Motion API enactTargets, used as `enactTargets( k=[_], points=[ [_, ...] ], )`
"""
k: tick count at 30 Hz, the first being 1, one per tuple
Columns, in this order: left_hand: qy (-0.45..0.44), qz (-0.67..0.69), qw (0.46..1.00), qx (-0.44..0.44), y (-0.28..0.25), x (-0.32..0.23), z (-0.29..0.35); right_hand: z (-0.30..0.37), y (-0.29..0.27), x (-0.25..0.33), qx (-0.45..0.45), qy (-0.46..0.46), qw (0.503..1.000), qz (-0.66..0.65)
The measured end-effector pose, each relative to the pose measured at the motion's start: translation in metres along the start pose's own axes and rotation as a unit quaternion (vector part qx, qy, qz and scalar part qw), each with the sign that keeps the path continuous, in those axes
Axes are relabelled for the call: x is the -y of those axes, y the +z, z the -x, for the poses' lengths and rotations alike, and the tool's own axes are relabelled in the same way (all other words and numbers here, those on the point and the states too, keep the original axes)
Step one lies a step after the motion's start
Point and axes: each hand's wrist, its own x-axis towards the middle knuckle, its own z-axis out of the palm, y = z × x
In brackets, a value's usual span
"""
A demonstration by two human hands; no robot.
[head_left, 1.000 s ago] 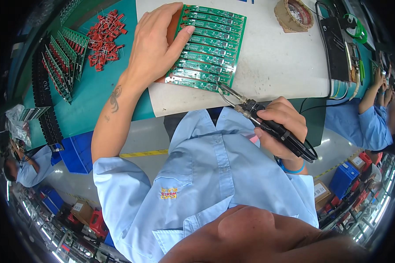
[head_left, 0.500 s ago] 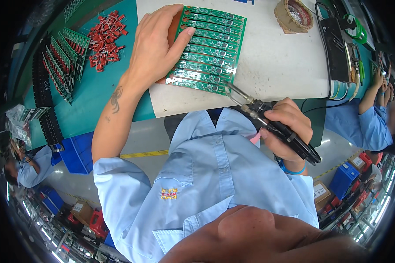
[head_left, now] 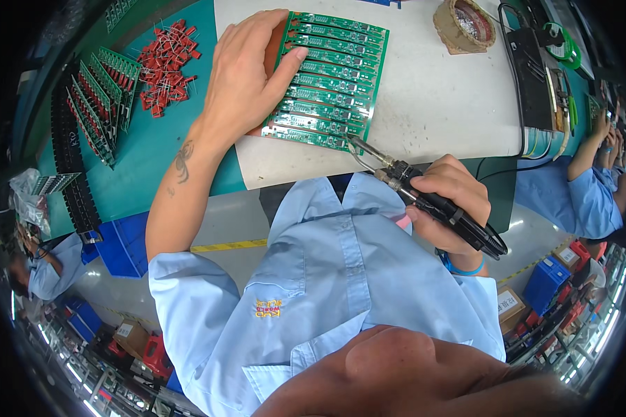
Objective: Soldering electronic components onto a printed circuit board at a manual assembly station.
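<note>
A green circuit board panel (head_left: 332, 82), made of several narrow strips side by side, lies on a pale sheet in front of me. My left hand (head_left: 247, 80) is closed over its left edge, with the thumb resting on top. Part of an orange-brown surface shows between that hand and the panel. In my right hand (head_left: 459, 198) is a black soldering iron (head_left: 435, 205) with a thin metal feed tube beside its tip. The tip points at the panel's near right corner; whether it touches there I cannot tell.
Red two-legged components (head_left: 167, 66) are heaped on the green mat (head_left: 188, 139). Left of them, populated boards (head_left: 104, 97) stand in a black slotted rack (head_left: 69, 160). A round tan container (head_left: 464, 26) and a black soldering station (head_left: 535, 76) with a cable stand at right. Co-workers sit on both sides.
The soldering iron in my right hand has shifted slightly left, its tip moving a little along the panel's near right corner. My left hand stays nearly still on the panel.
</note>
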Motion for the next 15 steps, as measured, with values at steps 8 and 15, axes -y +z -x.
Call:
enactTargets(
  k=[8, 15],
  points=[
    [0.040, 0.024, 0.998, -0.043, 0.001, 0.018, 0.000, -0.007, 0.004, 0.001, 0.001, -0.016, 1.000, -0.005],
    [0.052, 0.024, 0.997, -0.055, 0.000, 0.015, 0.001, -0.006, 0.003, 0.004, 0.010, -0.002, 1.000, 0.002]
  ],
)
